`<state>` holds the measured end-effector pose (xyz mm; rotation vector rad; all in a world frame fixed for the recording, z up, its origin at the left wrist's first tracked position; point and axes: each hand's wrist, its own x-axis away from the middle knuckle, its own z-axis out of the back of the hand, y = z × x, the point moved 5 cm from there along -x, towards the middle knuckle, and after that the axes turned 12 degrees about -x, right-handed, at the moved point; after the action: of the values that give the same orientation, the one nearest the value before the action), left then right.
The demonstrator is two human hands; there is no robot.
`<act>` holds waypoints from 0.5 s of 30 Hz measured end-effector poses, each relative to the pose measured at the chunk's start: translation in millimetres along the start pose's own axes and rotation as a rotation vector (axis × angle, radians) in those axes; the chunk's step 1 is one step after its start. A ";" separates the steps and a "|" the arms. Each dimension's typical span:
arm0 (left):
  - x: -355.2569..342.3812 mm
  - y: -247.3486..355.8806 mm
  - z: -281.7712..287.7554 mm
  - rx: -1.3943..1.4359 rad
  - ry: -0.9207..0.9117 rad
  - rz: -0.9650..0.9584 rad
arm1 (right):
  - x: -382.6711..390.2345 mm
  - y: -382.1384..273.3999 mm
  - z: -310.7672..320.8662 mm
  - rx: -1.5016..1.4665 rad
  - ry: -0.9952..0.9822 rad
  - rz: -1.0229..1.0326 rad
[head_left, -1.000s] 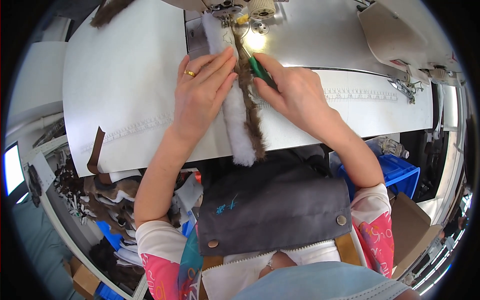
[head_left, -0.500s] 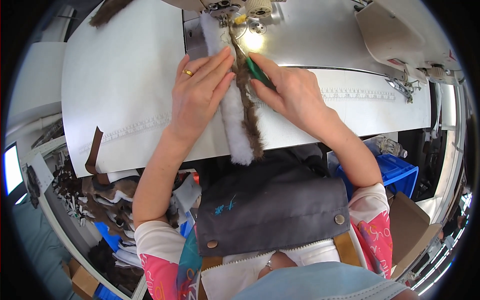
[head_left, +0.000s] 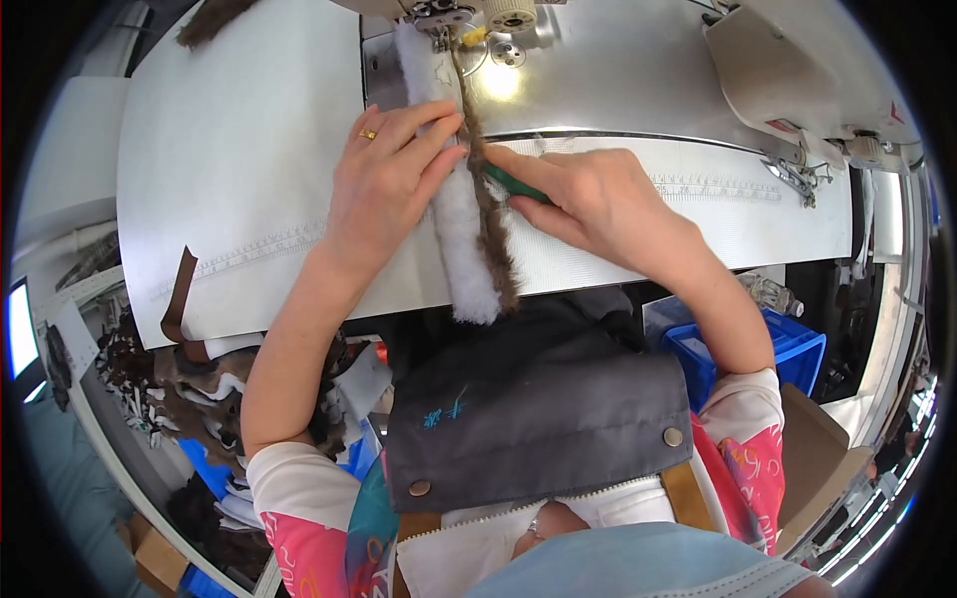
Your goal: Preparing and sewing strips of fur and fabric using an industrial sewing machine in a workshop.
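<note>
Head view: fur strip (head_left: 465,244) lies under the outstretched left hand (head_left: 392,184), beside the right hand (head_left: 598,199) gripping a green tool (head_left: 512,183).

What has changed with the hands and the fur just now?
The right hand has drawn back along the fur strip, away from the sewing machine, toward the person, keeping hold of the green tool. The left hand still rests on the strip's pale side, and the strip stays in place.
</note>
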<state>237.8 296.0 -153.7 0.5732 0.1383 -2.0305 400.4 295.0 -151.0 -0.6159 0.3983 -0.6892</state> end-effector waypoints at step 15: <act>-19.7 -19.3 -9.3 -0.034 0.090 -0.022 | -14.4 6.8 1.0 0.044 0.129 -0.020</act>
<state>232.5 324.5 -155.6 0.6440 0.2331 -2.0201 393.9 309.4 -152.6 -0.5360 0.4955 -0.7570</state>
